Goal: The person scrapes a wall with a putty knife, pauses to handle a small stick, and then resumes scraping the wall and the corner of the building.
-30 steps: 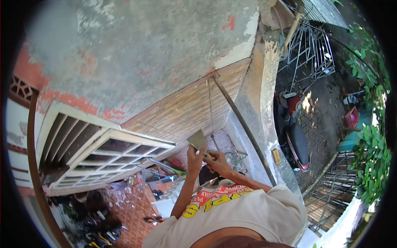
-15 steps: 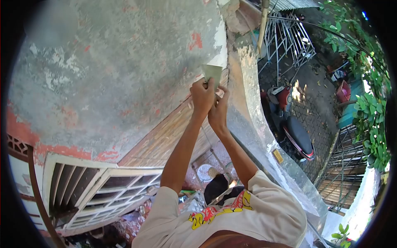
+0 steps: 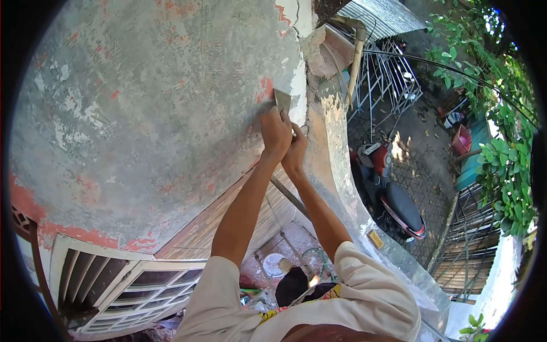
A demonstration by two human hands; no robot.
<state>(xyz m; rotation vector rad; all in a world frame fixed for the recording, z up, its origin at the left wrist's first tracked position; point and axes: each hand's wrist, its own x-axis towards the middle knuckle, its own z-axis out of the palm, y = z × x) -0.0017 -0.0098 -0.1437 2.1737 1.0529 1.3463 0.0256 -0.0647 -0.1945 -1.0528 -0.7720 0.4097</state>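
While left hand [image 3: 275, 134] and right hand [image 3: 294, 153] clamp the scraper [image 3: 282, 101], its edge meets the wall [image 3: 171, 102].
Fists closed on its handle, touching, probably for extra push; scraper held low against flaking surface by a red patch [image 3: 265, 88], near the cracked corner [image 3: 305, 51].

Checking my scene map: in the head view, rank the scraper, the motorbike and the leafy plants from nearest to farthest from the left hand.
1. Scraper, held in the left hand, against the wall.
2. Motorbike, below to the right.
3. Leafy plants, far right edge.
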